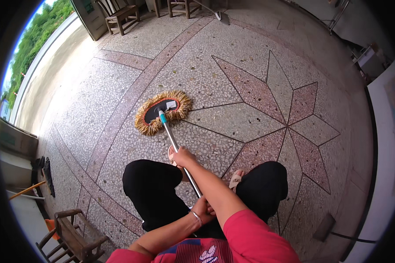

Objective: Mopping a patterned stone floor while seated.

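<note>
A mop (174,142) with a shaggy yellow-brown fringed head (147,127) rests on the speckled stone floor, its silver handle slanting back toward me. My right hand (183,158) is wrapped round the handle about midway along the visible part. Closer to my body, my left hand (201,211), with a silver bracelet at its wrist, is closed round the handle's near part. My right forearm crosses over and partly hides the left fingers and the handle's end. The mop head's dark oval plate faces up, with a white label and a teal collar where the handle joins.
My knees in black trousers (149,188) flank the handle. A small wooden chair (72,232) stands at the lower left, and another wooden chair (120,17) near the open doorway. At the far side lies a dustpan-like tool (221,17). A dark flat-headed tool (324,227) is at the lower right.
</note>
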{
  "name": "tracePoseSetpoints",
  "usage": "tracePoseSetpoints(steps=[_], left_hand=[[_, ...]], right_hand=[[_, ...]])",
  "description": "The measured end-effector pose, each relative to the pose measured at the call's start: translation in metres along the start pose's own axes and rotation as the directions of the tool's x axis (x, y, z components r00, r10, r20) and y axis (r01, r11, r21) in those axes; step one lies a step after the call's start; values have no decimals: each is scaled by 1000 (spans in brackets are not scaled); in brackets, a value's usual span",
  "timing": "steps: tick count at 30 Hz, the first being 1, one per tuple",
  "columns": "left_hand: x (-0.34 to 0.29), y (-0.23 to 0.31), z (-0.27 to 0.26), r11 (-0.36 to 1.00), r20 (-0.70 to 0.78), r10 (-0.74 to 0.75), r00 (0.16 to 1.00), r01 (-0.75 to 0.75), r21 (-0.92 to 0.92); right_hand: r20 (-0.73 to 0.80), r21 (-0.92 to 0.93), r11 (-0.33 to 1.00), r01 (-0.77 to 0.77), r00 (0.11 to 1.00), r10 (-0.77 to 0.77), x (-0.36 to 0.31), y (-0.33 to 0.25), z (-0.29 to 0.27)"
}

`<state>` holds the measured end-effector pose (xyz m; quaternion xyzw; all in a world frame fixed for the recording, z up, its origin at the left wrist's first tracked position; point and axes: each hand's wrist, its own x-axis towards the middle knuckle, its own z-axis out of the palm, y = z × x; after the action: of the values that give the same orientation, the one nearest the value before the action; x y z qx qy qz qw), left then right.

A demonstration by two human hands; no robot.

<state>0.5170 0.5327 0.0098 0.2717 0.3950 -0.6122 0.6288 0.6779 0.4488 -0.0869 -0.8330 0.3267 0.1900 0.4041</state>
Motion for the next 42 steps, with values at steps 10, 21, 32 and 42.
tracePoseSetpoints(steps=[10, 21, 32, 42], left_hand=[[34, 14, 86, 994, -243, -3, 970, 29, 104], [131, 9, 99, 554, -131, -338, 932, 309, 773], [140, 54, 119, 406, -148, -284, 947, 258, 877], [76, 49, 95, 900, -87, -79, 993, 109, 422]], right_hand=[[-114, 133, 991, -12, 993, 27, 41, 53, -91], [-254, 744, 551, -377, 603, 756, -9, 266, -205], [-184, 911, 295, -287, 357, 916, 12, 304, -199], [-290, 439, 861, -258, 866, 407, 78, 131, -167]])
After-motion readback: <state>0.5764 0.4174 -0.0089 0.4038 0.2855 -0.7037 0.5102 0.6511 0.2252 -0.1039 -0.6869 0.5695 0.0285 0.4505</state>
